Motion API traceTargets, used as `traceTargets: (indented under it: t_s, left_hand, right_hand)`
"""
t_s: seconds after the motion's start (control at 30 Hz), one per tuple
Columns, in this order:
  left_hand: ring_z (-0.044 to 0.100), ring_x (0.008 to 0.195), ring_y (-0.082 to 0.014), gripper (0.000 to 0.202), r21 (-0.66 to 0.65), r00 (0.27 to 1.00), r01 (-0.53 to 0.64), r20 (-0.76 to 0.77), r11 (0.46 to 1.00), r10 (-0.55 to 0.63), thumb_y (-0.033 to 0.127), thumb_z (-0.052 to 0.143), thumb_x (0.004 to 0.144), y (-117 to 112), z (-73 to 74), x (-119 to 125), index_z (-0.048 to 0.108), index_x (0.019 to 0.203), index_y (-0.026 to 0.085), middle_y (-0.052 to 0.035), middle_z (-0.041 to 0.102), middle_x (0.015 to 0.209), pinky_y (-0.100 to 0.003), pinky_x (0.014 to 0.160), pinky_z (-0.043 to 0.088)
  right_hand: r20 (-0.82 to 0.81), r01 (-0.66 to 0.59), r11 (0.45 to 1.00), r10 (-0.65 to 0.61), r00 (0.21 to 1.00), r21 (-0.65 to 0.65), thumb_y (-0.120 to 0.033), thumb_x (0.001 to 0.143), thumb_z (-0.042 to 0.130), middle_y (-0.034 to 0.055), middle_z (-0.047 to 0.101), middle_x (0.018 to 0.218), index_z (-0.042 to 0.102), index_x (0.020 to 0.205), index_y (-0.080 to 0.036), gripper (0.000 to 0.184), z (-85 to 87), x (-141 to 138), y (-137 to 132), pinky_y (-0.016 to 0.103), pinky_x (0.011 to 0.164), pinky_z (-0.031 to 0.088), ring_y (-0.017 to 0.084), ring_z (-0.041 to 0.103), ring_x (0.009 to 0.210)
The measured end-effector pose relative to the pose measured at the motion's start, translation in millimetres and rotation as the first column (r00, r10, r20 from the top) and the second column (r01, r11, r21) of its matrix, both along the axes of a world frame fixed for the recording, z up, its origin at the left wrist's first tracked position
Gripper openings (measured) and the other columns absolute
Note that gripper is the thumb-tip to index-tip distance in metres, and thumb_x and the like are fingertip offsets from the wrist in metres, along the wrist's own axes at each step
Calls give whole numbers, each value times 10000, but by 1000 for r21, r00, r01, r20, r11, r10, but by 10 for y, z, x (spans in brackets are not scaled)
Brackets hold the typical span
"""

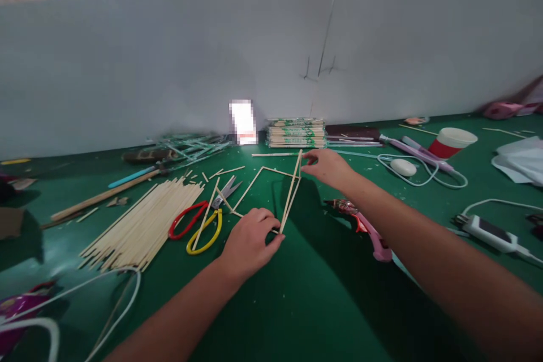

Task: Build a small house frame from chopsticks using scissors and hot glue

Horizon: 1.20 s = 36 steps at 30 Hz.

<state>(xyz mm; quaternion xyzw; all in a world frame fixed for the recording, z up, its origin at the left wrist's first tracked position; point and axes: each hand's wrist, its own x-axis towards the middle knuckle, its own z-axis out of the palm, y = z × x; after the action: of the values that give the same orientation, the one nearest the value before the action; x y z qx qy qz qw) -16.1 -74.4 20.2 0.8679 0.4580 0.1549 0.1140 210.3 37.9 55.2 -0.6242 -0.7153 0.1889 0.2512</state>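
A frame of thin wooden sticks [263, 184] lies on the green table [297, 294], its sticks joined at the corners. My left hand [250, 240] pinches the near corner where two sticks meet. My right hand [324, 167] pinches the far top corner of the same frame. Two long sticks run close together between both hands. Scissors [199, 223] with one red and one yellow handle lie just left of my left hand. A pink glue gun [367, 226] lies under my right forearm.
A pile of loose sticks [144, 223] lies at the left. Wrapped chopstick packs [296, 133] are stacked against the white foam wall [169, 68]. A red cup [452, 142], white mouse [403, 167], cables and a white adapter [487, 230] are at the right.
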Motion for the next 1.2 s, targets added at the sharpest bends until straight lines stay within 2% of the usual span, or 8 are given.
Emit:
traceTargets:
  t_s: [0.2,0.37,0.63,0.87,0.93,1.07,1.13,1.2]
  left_hand:
    - [539,884,-216,124,9,1000,-15,-23,1000,16,193,518,826,-20,34,18,620,896,179,-61,608,921,-356,765,446]
    - [542,878,-223,116,36,999,-32,-10,999,33,148,501,803,-12,49,-46,596,866,168,-69,603,907,-385,786,450]
    - [564,977,-239,115,139,995,-98,26,985,96,104,508,775,125,22,-278,590,813,175,-83,621,992,-426,860,466]
    - [598,989,-247,128,192,995,-97,6,977,98,114,520,775,182,-16,-352,607,847,176,-83,649,1012,-456,873,486]
    - [598,1007,-252,145,208,995,-100,29,973,97,112,523,773,178,-14,-354,615,867,174,-90,647,1033,-460,889,487]
    - [517,1160,-271,384,274,983,-138,154,952,98,89,541,752,95,73,-276,558,1129,164,-122,570,1211,-484,984,432]
    - [493,1192,-257,450,320,964,-113,263,941,26,90,553,762,19,165,-183,505,1203,161,-123,548,1247,-466,1009,416]
    - [538,1131,-227,432,364,928,-66,364,929,-77,86,574,766,-62,268,-65,510,1186,162,-104,592,1176,-414,973,452]
  right_hand:
    - [-39,-48,997,45,998,-61,-242,706,629,10,679,678,707,782,-169,131,-77,0,148,232,535,395,129,572,598]
    - [-68,-52,997,48,997,-62,-250,701,622,5,660,655,696,748,-168,120,-54,100,66,238,527,379,130,560,591]
    - [-123,-30,999,28,992,-13,-276,731,592,6,679,714,670,739,-199,110,44,166,-444,266,586,409,146,584,631]
    - [-222,-44,998,53,974,45,-283,773,586,1,678,756,657,777,-221,95,79,110,-914,280,641,453,150,606,686]
    - [-272,-59,997,69,960,43,-293,784,588,-2,661,716,648,774,-217,97,64,69,-1030,276,611,454,144,596,651]
    - [-330,-122,990,137,934,66,-275,801,581,-7,644,721,627,789,-213,78,13,-22,-1241,274,615,453,136,588,656]
    - [-317,-180,976,209,925,119,-233,802,574,-6,631,717,614,777,-206,55,-22,-58,-1325,276,628,446,132,579,661]
    - [-282,-240,952,287,916,190,-205,802,567,-2,621,713,600,768,-198,48,-62,-85,-1385,283,635,435,134,570,662]
